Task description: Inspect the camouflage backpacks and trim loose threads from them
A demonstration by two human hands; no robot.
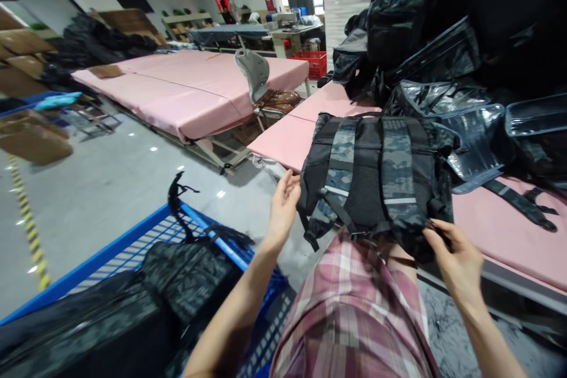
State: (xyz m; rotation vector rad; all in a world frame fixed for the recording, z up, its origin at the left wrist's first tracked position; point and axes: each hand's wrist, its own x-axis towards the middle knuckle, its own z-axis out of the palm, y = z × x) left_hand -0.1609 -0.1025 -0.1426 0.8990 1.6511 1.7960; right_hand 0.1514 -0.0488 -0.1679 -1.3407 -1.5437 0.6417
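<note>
A black and grey camouflage backpack [367,174] lies at the edge of a pink-covered table, its two shoulder straps and mesh back panel facing up. On its left side, my left hand [286,204] has curled fingers pinching the bag's edge. My right hand [456,257] is closed at the lower right corner, thumb and fingers pressed on the dark fabric near a strap end. Loose webbing and a buckle [311,240] hang from the lower left corner. The underside of the bag is hidden.
More backpacks [401,18] and clear plastic-windowed pieces [476,139] pile up on the pink table [509,230] at right. A blue crate [133,233] with dark bags stands at lower left. Beyond are another pink table [190,88], a grey chair [252,74] and a red crate [312,64].
</note>
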